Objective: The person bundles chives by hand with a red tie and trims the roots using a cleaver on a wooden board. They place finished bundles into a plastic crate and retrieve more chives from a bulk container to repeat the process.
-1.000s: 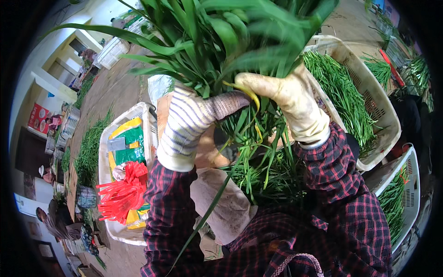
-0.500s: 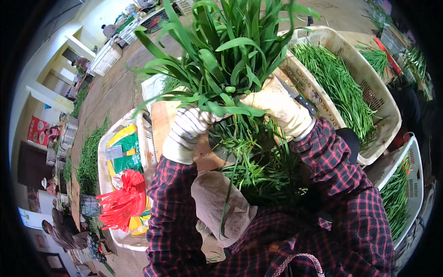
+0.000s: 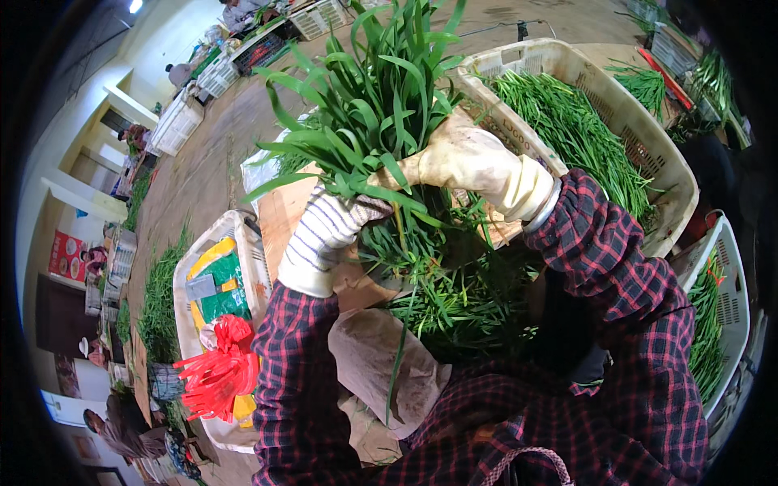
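Note:
A thick bunch of Chinese chives with long flat leaves stands up between my gloved hands. My left hand, in a striped white glove, is closed around the lower left of the bunch. In a stained cream glove, my right hand wraps the bunch from the right, its fingers reaching across the front toward my left hand. Leaves cover some fingertips. Below lies a heap of loose trimmed leaves, beside a wooden board partly hidden by my left hand.
At left, a white crate holds red plastic strips and a green-yellow bag. A large cream crate of chives stands at right, with another white crate nearer. Loose greens cover the floor farther left; other people work beyond.
The bunch and both hands have shifted slightly left, and the bunch looks narrower. My right hand has turned and reaches across its front. The knife by the right crate is no longer visible.

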Demonstrator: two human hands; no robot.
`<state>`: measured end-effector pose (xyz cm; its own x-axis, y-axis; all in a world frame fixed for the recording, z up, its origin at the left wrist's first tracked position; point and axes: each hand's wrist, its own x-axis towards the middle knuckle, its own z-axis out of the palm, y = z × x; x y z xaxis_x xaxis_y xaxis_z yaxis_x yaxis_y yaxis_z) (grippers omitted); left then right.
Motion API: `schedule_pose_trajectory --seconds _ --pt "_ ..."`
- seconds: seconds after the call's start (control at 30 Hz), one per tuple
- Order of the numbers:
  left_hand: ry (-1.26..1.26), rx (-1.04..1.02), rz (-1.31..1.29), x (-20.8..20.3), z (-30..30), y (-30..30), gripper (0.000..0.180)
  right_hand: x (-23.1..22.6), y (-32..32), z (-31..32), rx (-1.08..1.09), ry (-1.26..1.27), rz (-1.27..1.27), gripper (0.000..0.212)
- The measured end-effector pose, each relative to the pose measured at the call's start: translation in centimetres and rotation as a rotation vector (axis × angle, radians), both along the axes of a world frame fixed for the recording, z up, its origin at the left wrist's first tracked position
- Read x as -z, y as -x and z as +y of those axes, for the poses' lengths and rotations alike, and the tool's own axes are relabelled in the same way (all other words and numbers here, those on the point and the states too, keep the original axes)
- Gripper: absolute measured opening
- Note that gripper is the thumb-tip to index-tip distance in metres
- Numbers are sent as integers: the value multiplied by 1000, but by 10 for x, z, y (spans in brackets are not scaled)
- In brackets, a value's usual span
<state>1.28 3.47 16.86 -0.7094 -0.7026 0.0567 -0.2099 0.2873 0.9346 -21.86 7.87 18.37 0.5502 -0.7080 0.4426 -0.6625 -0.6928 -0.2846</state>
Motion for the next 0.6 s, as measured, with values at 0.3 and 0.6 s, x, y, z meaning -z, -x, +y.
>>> schedule_pose_trajectory --seconds 0.3,0.6 --pt "141 63 18 13 -22 6 32 6 -4 0 -82 -71 -266 33" --pt "496 -77 -185 -22 -5 3 37 -17 -40 -3 44 -499 -783 48"
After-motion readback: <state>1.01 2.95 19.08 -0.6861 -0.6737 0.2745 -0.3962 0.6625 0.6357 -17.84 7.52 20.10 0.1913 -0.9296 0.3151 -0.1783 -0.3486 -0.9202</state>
